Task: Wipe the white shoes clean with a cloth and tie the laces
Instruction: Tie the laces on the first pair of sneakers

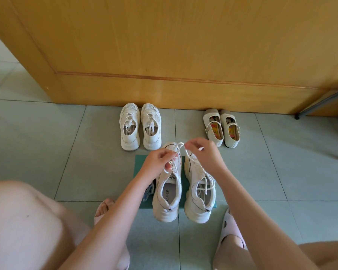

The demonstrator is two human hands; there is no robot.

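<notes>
My left hand (160, 160) and right hand (203, 152) each pinch the white lace (180, 146), strung between both grips above the toe of the left sneaker (164, 207) on the green mat (139, 161), heel nearest me

I get a single wide-angle view from the wearer's head, facing forward and steeply down. It sits close over the chunky white lace-up shoes (165, 211) at centre; the pale green tiled floor (47, 143) runs to the yellow wooden door (164, 45) at twelve o'clock.
</notes>
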